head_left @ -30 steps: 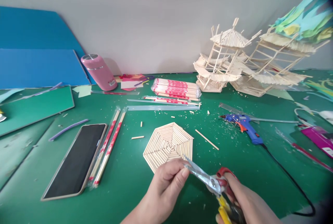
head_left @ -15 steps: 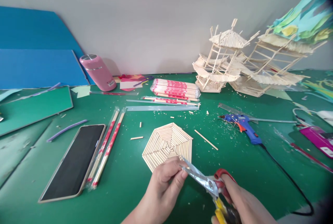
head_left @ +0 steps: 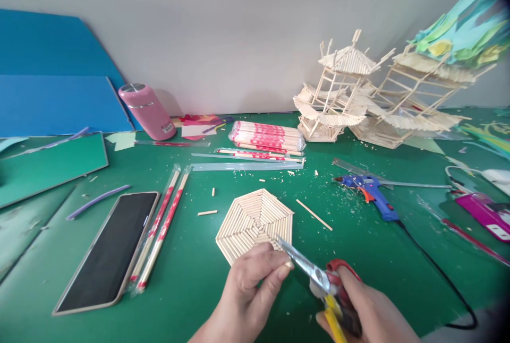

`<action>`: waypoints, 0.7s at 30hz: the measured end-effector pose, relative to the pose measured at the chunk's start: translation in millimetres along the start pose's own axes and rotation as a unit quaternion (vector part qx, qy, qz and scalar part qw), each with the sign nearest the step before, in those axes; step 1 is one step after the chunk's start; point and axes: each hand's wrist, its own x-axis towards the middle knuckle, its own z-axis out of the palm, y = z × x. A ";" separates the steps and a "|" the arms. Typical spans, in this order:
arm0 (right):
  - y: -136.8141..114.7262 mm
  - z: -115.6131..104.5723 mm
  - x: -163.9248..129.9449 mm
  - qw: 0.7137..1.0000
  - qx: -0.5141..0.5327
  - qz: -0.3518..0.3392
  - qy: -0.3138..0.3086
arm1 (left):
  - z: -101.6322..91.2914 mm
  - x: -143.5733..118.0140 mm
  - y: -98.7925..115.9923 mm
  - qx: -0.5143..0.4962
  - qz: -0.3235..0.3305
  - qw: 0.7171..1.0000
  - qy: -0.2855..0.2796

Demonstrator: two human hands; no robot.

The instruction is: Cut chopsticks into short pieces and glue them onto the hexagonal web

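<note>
My left hand (head_left: pixel 252 285) is closed in a pinch at the near edge of the flat wooden stick panel (head_left: pixel 251 221). A pale stick end (head_left: pixel 289 264) pokes out between its thumb and forefinger; the rest of that stick is hidden by the fingers. My right hand (head_left: pixel 370 308) grips scissors (head_left: pixel 305 263) with red and yellow handles. Their blades look closed together and point up and left, just beyond the left fingertips. The many-sided panel lies on the green table, made of sticks laid in triangular sections. To its right rests a loose thin stick (head_left: pixel 314 214).
A blue glue gun (head_left: pixel 370 191) with a black cord lies right. Stick-built pavilion models (head_left: pixel 342 93) stand behind. Wrapped chopsticks (head_left: pixel 266 137) lie at the back, with a pink flask (head_left: pixel 147 112) farther left. A phone (head_left: pixel 107 253) and two wrapped chopstick packs (head_left: pixel 163 226) are left.
The scissor blades, parted at the left fingertips before, have come together and shifted slightly away from them. A pale stick end now shows at the left fingertips.
</note>
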 end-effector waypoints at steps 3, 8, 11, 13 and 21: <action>6.3 -10.9 8.8 0.999 0.008 0.028 0.037 | 1.5 -2.1 0.0 0.008 -0.007 1.000 0.005; 33.8 -36.8 30.3 0.985 -0.085 0.105 0.103 | 6.7 -7.3 -6.9 0.054 -0.016 0.998 -0.003; 52.0 -42.8 41.7 0.972 -0.147 0.113 0.145 | 9.0 -8.1 -9.2 0.090 -0.023 0.996 -0.012; 61.3 -41.7 46.9 0.970 -0.166 0.097 0.148 | 9.8 -8.2 -9.7 0.104 -0.023 0.994 -0.007; 70.6 -57.5 48.7 0.969 -0.188 0.072 0.141 | 9.6 -8.5 -10.7 0.109 0.005 0.994 0.025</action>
